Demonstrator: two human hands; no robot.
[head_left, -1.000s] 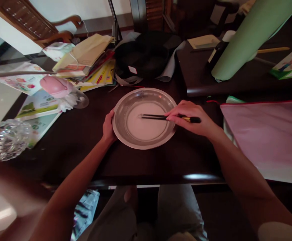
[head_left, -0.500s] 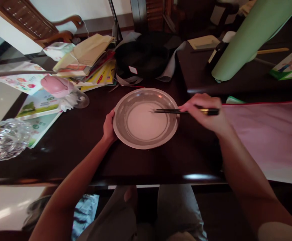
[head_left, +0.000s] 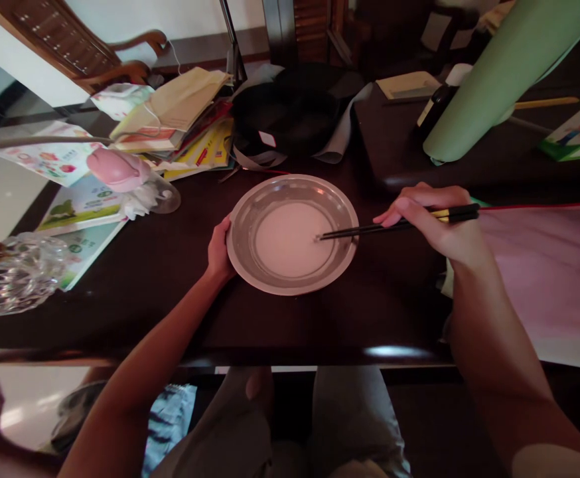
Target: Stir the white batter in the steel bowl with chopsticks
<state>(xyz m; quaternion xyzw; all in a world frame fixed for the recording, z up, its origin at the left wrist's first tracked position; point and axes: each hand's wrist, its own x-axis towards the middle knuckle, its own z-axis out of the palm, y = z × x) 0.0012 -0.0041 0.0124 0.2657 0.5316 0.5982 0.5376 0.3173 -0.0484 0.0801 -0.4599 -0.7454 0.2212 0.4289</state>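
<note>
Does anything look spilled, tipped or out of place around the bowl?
No clear spill shows: the pale contents lie inside the metal bowl. The left hand holds its side; the right hand holds chopsticks over its rim. Only the pile of papers beyond it, toward the left, looks untidy, its layers fanned askew.

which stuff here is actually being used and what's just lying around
In use:
- bowl, left hand at its side
- pale contents of the bowl
- chopsticks, in the right hand, pointing into the bowl

Just lying about, it seems:
- glass dish
- envelope
- dark bottle
- green roll
- pink pouch
</note>
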